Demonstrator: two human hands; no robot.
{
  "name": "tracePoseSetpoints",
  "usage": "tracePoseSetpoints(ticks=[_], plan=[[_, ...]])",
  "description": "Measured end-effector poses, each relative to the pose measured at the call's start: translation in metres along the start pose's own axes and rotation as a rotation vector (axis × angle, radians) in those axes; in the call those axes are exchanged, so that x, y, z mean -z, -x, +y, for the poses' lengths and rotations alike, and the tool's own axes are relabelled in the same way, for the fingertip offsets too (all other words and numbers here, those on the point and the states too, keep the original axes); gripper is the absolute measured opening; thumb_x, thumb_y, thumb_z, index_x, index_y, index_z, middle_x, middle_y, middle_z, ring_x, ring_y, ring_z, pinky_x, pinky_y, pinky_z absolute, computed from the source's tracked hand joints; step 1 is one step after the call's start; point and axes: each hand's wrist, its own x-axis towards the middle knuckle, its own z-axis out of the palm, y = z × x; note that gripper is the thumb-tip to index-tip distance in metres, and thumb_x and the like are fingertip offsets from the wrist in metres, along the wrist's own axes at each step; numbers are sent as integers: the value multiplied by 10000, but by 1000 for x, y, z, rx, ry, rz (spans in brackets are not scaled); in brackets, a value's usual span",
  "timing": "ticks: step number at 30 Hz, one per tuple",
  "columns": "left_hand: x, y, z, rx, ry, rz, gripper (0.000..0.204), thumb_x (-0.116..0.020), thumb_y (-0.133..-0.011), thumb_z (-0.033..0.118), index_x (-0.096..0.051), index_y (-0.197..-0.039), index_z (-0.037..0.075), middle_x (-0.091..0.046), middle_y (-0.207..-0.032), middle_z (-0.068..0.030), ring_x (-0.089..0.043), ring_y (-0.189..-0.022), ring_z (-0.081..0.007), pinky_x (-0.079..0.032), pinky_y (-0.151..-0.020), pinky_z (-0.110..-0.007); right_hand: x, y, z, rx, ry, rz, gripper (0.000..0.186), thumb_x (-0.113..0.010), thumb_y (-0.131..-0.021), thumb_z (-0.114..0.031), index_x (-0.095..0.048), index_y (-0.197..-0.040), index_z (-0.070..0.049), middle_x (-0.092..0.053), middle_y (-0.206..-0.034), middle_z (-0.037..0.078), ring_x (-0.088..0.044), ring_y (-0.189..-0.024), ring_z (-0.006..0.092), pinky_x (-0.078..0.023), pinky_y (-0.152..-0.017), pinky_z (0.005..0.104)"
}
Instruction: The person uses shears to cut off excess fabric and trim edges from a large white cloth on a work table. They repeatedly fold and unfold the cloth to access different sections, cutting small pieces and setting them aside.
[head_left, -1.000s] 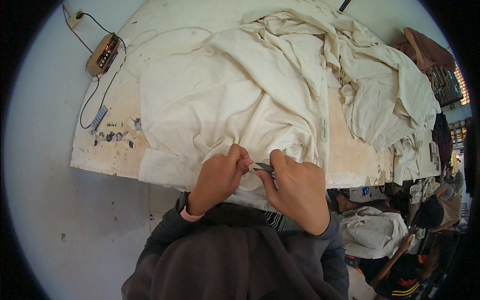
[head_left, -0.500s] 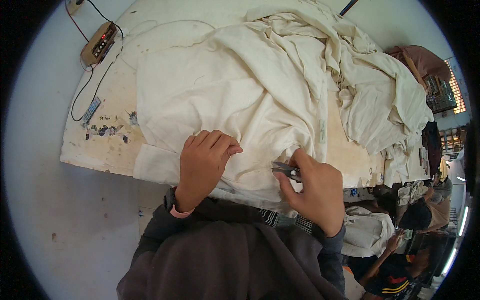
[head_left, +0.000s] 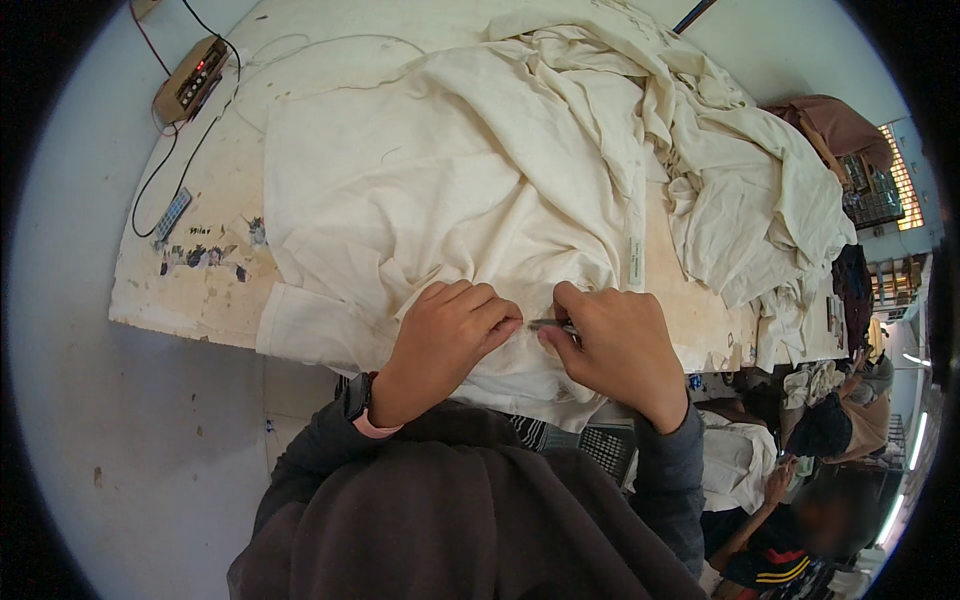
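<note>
Both hands have come closer together since half a second ago, bringing the small snips (head_left: 548,324) from well apart to just beside the left fingertips. Thumb and forefinger of the left hand (head_left: 445,335) meet in a pinch; whether a thread or fold lies between them, I cannot tell. Clamped around the snips, the right hand (head_left: 620,345) leaves the blade tips bare, likely for fine control. Beneath both, the cream cloth (head_left: 420,200) spreads over the worktop (head_left: 190,290), which probably supports its weight while its near edge hangs off the front.
</note>
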Motion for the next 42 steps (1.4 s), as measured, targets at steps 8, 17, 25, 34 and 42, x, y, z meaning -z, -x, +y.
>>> tracePoseSetpoints(ticks=[8,17,25,34,42], plan=[[2,1,1,3,-40,25,108,-752,-881,198,-707,-911,105,-643,-838,-5,-617,-792,-206,-446,-740,-360,6,-1,-1,5,-57,5,254,-757,-850,-289,-635,-890,-70,-663,-654,116,-671,-632,338,-480,-577,446],[5,3,0,27,-136,27,103,-740,-885,180,-699,-951,113,-651,-869,-4,-625,-832,-211,-440,-753,-361,-6,0,2,-14,-53,11,244,-766,-843,-282,-646,-900,-77,-678,-688,110,-673,-623,323,-492,-579,421],[21,2,20,387,201,65,380,-794,-872,198,-575,-1137,37,-653,-915,-88,-652,-838,-244,-507,-734,-370,-17,1,26,-62,-406,111,311,-758,-860,-208,-675,-1128,-76,-696,-779,148,-699,-704,277,-530,-648,373],[-36,10,21,297,384,177,445,-774,-895,138,-451,-1163,-9,-594,-954,-100,-666,-814,-206,-529,-708,-335,-61,-11,46,-96,-1284,65,177,-746,-911,-121,-669,-978,23,-638,-818,-36,-543,-798,50,-458,-732,234],[-7,4,6,546,1234,-44,597,-631,-1022,80,-228,-1458,24,-694,-982,-17,-577,-846,-19,-435,-734,-185,-58,-18,47,-51,-1308,190,144,-763,-893,-69,-681,-979,13,-676,-874,-19,-508,-743,40,-419,-667,231]])
